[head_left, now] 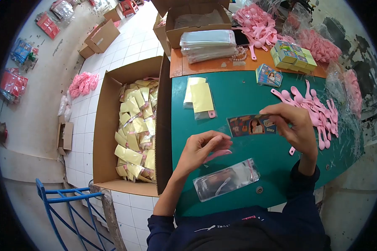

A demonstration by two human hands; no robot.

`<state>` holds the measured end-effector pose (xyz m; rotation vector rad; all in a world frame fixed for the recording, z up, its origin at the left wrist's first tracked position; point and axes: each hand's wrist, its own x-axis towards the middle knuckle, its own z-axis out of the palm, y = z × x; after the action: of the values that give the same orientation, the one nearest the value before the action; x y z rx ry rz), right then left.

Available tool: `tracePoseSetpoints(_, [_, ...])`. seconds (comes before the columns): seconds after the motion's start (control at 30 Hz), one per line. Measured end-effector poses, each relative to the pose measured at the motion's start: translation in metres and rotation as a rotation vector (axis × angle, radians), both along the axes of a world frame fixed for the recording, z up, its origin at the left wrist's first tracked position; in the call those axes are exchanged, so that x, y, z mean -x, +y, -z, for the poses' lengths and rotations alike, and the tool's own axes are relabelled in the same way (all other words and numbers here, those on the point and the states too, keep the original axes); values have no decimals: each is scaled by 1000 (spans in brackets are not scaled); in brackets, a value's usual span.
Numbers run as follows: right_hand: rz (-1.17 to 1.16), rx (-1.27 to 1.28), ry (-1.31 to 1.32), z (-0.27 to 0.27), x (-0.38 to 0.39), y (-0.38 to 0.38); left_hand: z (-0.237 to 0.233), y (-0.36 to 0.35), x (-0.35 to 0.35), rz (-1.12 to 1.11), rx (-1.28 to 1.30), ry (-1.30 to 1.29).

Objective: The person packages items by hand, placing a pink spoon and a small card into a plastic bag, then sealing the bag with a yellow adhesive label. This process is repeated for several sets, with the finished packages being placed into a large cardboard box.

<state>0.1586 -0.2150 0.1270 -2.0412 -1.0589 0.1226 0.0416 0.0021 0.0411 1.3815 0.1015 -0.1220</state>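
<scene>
My right hand [294, 127] pinches a dark printed card [252, 126] with a picture of a person on it, held above the green table. Facing it, my left hand [202, 149] has its fingers closed on a clear plastic bag [235, 141], whose thin film is hard to make out against the table and card. A pink spoon [218, 155] shows partly under the left fingers; its other end is hidden. Below the hands lies a stack of clear plastic bags [226, 180]. Loose pink spoons [318, 111] are heaped beyond the right hand.
Two filled packets with yellow cards [202, 98] lie at the table's back left. A stack of printed cards [269, 76] stands farther back. Left of the table, a large cardboard box [102, 146] holds many packets. More bags [207, 44] lie on the orange surface.
</scene>
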Motion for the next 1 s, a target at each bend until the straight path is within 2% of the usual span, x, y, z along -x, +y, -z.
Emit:
tracePoseSetpoints(0.03, [-37,33,-31,0,1,1,0,-1,0,-11,21,-5])
tracePoseSetpoints(0.23, [-236,195,-62,8,0,0,6,-5,-6,40,-343,-42])
tracePoseSetpoints(0.33, [-315,250,52,14,1,5,4,-15,-8,143,-65,-15])
tracePoseSetpoints(0.47, [-345,333,141,25,5,16,-3,-20,-7,139,-319,-75])
tracePoseSetpoints(0.57, [-371,143,-76,45,1,22,-5,-22,-3,61,-505,-58])
tracePoseSetpoints(0.63, [-408,171,100,50,-3,24,-6,-23,-3,34,-556,13])
tracePoseSetpoints(0.73, [-342,202,263,46,-7,24,7,-17,2,54,-626,-173])
tracePoseSetpoints(0.83, [-204,168,345,49,-20,19,21,8,3,95,-551,-227])
tracePoseSetpoints(0.97, [-188,-5,577,55,-28,20,30,17,2,-37,0,-153])
tracePoseSetpoints(1.0, [-187,1,625,56,-29,21,30,17,2,-50,-2,-133])
